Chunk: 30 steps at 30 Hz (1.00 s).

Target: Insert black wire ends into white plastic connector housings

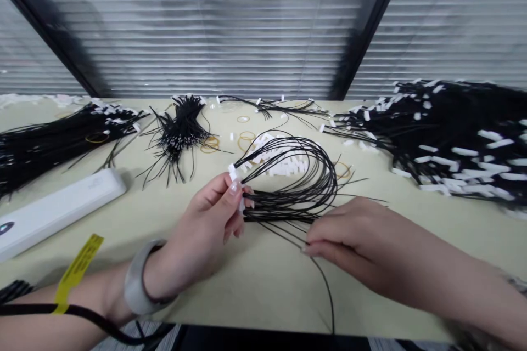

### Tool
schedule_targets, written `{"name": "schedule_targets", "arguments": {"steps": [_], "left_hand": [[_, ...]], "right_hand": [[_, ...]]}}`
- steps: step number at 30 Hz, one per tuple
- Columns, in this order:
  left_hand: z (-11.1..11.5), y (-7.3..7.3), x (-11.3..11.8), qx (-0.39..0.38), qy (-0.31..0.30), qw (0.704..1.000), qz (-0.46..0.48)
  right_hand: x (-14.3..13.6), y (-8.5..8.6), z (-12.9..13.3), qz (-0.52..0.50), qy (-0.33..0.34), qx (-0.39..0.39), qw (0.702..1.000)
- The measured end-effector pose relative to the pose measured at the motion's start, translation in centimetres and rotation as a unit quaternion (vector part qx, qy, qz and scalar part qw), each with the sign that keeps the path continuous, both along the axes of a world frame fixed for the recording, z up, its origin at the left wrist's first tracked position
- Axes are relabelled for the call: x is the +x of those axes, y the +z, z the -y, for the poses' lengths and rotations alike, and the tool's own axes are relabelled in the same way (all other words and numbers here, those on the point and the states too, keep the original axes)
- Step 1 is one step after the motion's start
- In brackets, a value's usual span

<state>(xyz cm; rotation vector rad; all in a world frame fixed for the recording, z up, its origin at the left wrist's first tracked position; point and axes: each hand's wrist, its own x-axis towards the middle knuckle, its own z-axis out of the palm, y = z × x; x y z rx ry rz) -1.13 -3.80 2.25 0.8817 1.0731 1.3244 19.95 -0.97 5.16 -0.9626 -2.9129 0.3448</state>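
Cream smooth tabletop (267, 290), grey slatted blinds (247, 27) beyond, left hand (209, 216) gripping white plastic connectors (232, 171), right hand (356, 236) pinching thin black wires (284, 214)

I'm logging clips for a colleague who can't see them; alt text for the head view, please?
The left hand holds white connectors on looped black wires, while the right hand pinches at their lower right. Around them on the table lie rubber bands, small white pieces, wire piles and a white case at left.
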Motion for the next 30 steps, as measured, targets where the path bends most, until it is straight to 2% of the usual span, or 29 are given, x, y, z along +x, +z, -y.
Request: {"name": "schedule_targets", "arguments": {"steps": [3, 6, 8, 10, 14, 15, 17, 20, 22, 23, 25, 27, 29, 30], "left_hand": [[0.0, 0.0, 0.0, -0.001, -0.002, 1.0, 0.015], [-0.2, 0.0, 0.1, -0.017, 0.013, 0.999, 0.036], [-0.3, 0.0, 0.2, -0.032, 0.027, 0.998, 0.052], [-0.4, 0.1, 0.3, -0.042, 0.038, 0.996, 0.064], [-0.5, 0.2, 0.3, -0.048, 0.034, 0.995, 0.081], [-0.5, 0.3, 0.3, -0.048, 0.031, 0.995, 0.085], [-0.5, 0.3, 0.2, -0.048, 0.029, 0.994, 0.089], [-0.5, 0.3, 0.3, -0.052, 0.035, 0.993, 0.098], [-0.6, 0.2, 0.3, -0.054, 0.035, 0.992, 0.105], [-0.6, 0.1, 0.4, -0.054, 0.033, 0.992, 0.106], [-0.6, 0.0, 0.4, -0.051, 0.03, 0.993, 0.1], [-0.6, -0.1, 0.4, -0.046, 0.028, 0.994, 0.092], [-0.5, -0.2, 0.4, -0.043, 0.026, 0.995, 0.088], [-0.5, -0.2, 0.5, -0.043, 0.024, 0.995, 0.085]], "right_hand": [[0.8, -0.2, -0.6, 0.043, -0.066, 0.144, 0.986], [1.7, 0.0, -1.2, 0.078, -0.168, 0.3, 0.936], [2.2, 0.5, -1.5, 0.053, -0.23, 0.356, 0.904], [2.5, 1.3, -1.6, -0.022, -0.261, 0.376, 0.889], [2.3, 2.3, -1.1, -0.221, -0.282, 0.359, 0.862], [2.0, 2.4, -0.9, -0.282, -0.281, 0.334, 0.854], [1.5, 2.4, -0.6, -0.418, -0.274, 0.236, 0.833], [1.1, 2.4, -0.6, -0.592, -0.25, 0.102, 0.759], [1.2, 2.3, -0.8, -0.652, -0.225, 0.073, 0.72], [1.3, 2.3, -0.8, -0.664, -0.212, 0.06, 0.714], [1.2, 2.1, -0.5, -0.641, -0.188, 0.016, 0.744], [0.7, 1.9, 0.1, -0.563, -0.161, -0.017, 0.81], [-0.2, 1.6, 0.8, -0.464, -0.132, 0.001, 0.876], [-0.6, 1.4, 1.1, -0.425, -0.119, 0.027, 0.897]]}}
